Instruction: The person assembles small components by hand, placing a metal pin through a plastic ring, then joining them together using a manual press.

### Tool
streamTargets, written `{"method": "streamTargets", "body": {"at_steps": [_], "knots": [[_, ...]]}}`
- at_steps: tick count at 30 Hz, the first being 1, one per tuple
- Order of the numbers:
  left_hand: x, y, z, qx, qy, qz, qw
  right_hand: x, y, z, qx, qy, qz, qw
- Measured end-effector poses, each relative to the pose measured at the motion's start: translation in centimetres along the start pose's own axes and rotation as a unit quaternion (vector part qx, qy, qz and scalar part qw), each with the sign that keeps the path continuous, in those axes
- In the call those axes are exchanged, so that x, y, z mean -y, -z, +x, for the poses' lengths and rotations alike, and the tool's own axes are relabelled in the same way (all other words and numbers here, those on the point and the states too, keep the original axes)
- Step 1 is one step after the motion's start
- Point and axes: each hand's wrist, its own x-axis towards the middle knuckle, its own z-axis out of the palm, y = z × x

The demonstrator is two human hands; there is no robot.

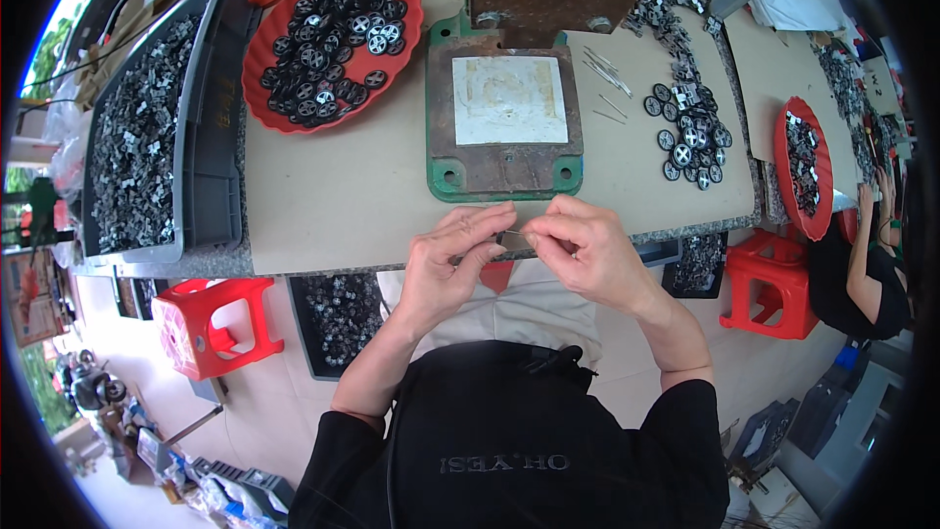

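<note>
At the table's near edge, my two hands meet in front of the press. My left hand (452, 253) is closed, with a small dark part (500, 236) between thumb and fingers; its kind cannot be made out. Thumb and forefinger of my right hand (580, 247) pinch a thin metal rod (515, 232), whose end points at the dark part. Just beyond them stands the press's green base (441, 152) with a whitish plate (510, 103) on top. Several loose metal rods (607, 71) lie right of the press, near a cluster of small black toy wheels (693, 142) with silver spokes.
A red scalloped tray (411, 15) of wheels stands left of the press. Farther left is a grey bin (211, 137) of small dark parts. Another red tray (821, 171) sits at right, near a co-worker's arm (864, 255). Red stools (220, 323) and a parts crate (338, 323) stand below.
</note>
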Motion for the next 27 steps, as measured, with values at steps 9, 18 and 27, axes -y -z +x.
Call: {"method": "streamTargets", "body": {"at_steps": [9, 18, 27], "knots": [[0.0, -0.1, -0.5, -0.009, 0.118, -0.194, 0.974, -0.4, 0.2, -0.1, -0.023, 0.041, 0.001, 0.999], [0.6, -0.3, 0.2, -0.014, 0.19, -0.351, 0.917, 0.1, 3.4, 1.6, 0.004, -0.009, -0.006, 1.0], [-0.5, -0.3, 0.3, -0.026, 0.227, -0.392, 0.891, -14.7, 14.5, 14.1, -0.298, -0.043, -0.356, 0.885]]}}
